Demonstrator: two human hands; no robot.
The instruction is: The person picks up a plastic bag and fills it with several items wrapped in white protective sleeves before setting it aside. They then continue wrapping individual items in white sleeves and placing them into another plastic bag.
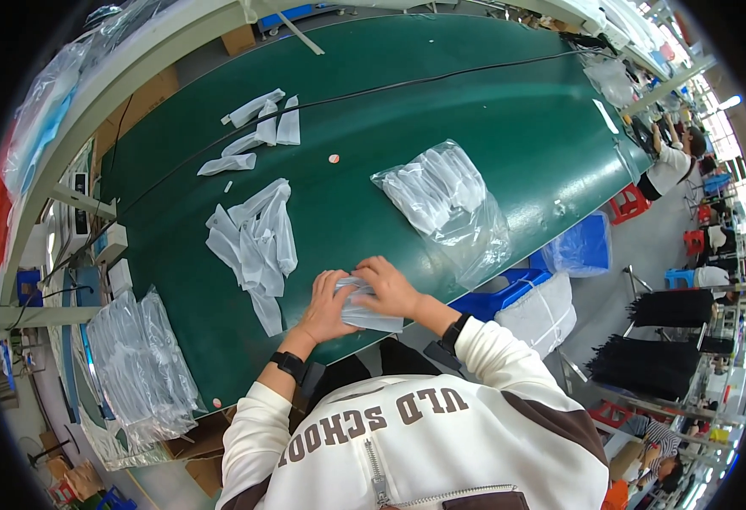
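My left hand (pixel 325 311) curls round the left side of a folded sheer white piece (pixel 374 318) at the table's near edge, its fingers bent over it. On the upper part of the same piece rests my right hand (pixel 389 287), fingers bent and gripping it from above. Part of the piece is hidden under both hands. To the left of my hands lies a loose pile of similar sheer white strips (pixel 258 242). Beyond it are several more loose strips (pixel 264 127). A clear plastic bag (pixel 479 234) with folded white pieces in it lies to the right.
Stacked plastic-wrapped white bundles (pixel 139 365) sit at the green table's (pixel 339 204) left corner. A black cable (pixel 390 85) crosses its far side. Small round stickers (pixel 334 159) lie on it. A blue bin (pixel 581 246) and a white sack (pixel 538 314) stand off the right edge.
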